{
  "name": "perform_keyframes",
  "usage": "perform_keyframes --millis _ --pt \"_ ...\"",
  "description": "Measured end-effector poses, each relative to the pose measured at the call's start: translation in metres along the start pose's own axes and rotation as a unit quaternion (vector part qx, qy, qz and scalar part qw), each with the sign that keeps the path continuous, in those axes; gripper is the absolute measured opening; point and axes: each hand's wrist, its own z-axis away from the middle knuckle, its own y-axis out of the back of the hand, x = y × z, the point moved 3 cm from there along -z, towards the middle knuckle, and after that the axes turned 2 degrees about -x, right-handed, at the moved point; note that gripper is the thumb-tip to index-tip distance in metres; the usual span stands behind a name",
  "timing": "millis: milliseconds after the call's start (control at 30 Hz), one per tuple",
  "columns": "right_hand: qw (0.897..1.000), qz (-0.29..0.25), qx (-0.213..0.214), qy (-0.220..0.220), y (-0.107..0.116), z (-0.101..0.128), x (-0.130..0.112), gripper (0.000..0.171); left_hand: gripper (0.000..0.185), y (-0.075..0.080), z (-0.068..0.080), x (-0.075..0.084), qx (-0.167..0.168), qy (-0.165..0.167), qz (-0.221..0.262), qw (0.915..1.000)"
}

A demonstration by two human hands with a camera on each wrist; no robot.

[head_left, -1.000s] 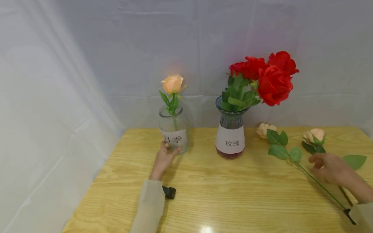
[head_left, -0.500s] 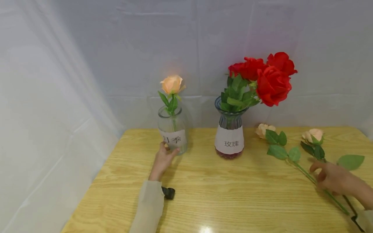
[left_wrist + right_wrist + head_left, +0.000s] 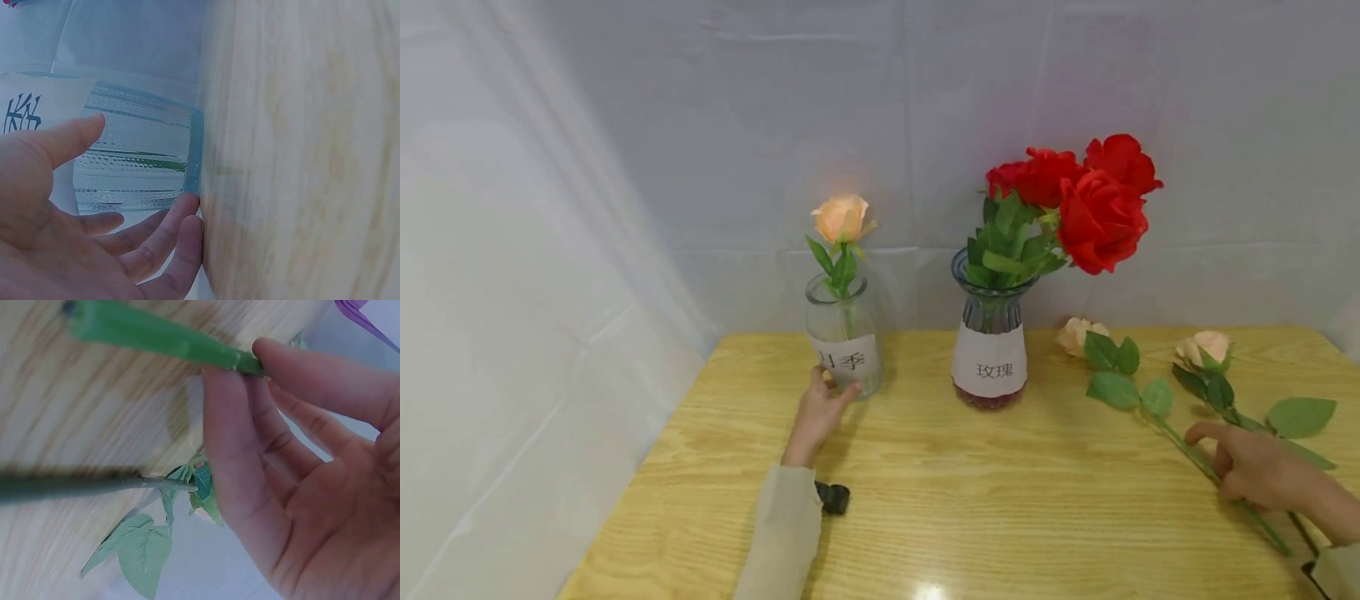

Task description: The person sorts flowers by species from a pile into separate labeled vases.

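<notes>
My left hand (image 3: 817, 417) holds the lower part of a clear glass vase (image 3: 822, 321), its thumb in front and its fingers at the side. One peach rose (image 3: 841, 218) stands upright in that vase, behind a white label with Chinese characters. At the right, my right hand (image 3: 1262, 471) pinches the green stem of a peach rose (image 3: 1081, 336) between thumb and forefinger. This stem (image 3: 156, 340) crosses the top of the right wrist view. A second peach rose (image 3: 1204, 347) lies beside it, its dark stem (image 3: 75, 486) passing below the hand.
A blue-tinted glass vase (image 3: 988, 315) with a white label stands mid-table, holding several red roses (image 3: 1101, 221) that lean right. The wooden table (image 3: 970, 492) ends at a pale cloth backdrop (image 3: 760, 150). A black strap-like piece (image 3: 833, 497) is at the left wrist.
My right hand has moved down onto the left peach rose's stem and now pinches it. The left hand keeps its place on the clear vase.
</notes>
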Motion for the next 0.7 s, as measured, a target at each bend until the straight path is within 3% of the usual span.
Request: perform_keyframes --millis 367,700 --pt "0.996 0.062 0.061 0.024 0.0026 -0.0022 0.0059 0.061 0.079 0.0004 0.0017 0.0008 -0.005 -0.001 0.004 1.0" --pt "0.994 0.052 0.097 0.016 0.0057 -0.0009 0.0031 0.067 0.079 0.0002 0.0011 0.0008 -0.007 0.003 0.003 1.0"
